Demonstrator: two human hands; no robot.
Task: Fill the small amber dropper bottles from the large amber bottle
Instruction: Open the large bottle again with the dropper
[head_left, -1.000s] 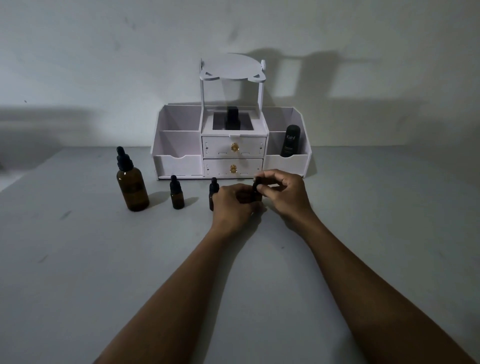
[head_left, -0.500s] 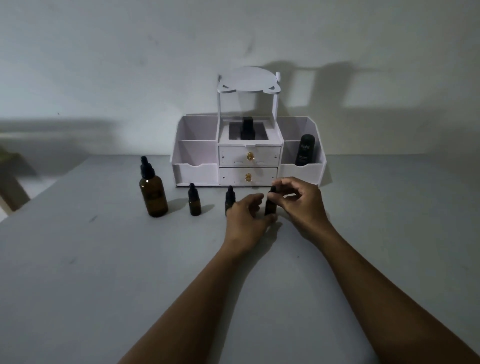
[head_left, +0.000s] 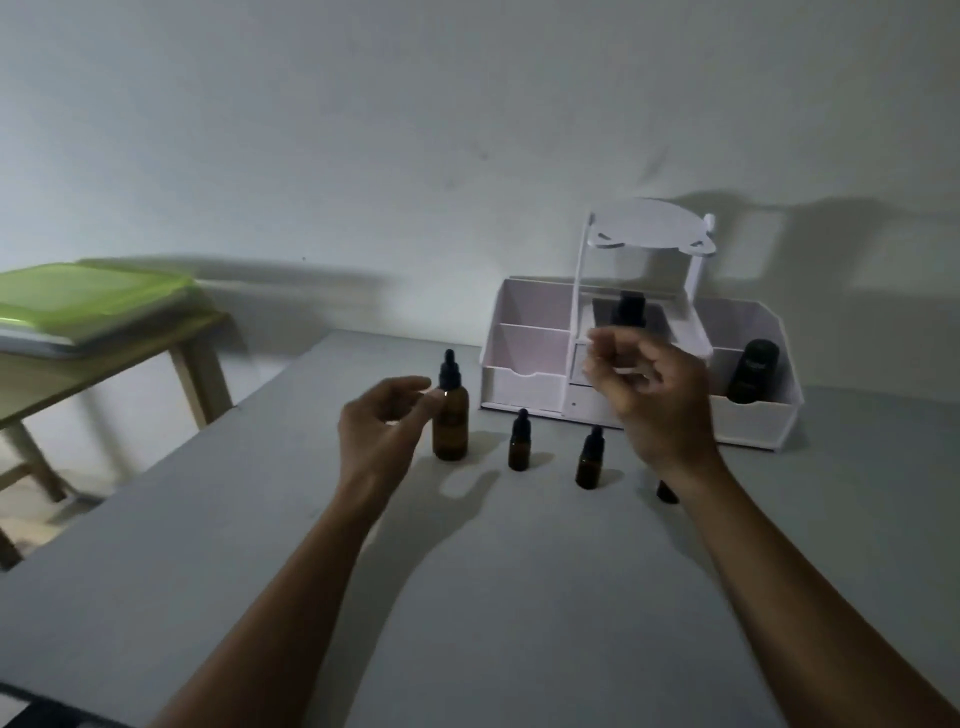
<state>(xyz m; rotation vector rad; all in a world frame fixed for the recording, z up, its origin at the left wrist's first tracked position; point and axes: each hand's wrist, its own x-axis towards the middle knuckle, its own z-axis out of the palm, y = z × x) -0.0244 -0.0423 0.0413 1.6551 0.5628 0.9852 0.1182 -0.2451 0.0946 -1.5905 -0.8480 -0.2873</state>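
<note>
One upright large amber bottle (head_left: 451, 423) stands just right of the loose, empty left hand (head_left: 382, 431); the raised right hand (head_left: 654, 400) is farther, its blurred curl unreadable.

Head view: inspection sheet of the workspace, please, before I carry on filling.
Surface: grey table, dimly lit.
Job's things: large amber bottle upright, capped; left small bottle and middle small bottle upright, capped; third small bottle mostly hidden behind the right wrist.
Clutter: white organizer at the back, black bottle in its right compartment.
Hands: left hand loosely curled beside the large amber bottle, holding nothing; right hand raised, blurred, grip unclear.
Cables: nothing seen.
Surroundings: wooden side table with green-lidded box at left.
</note>
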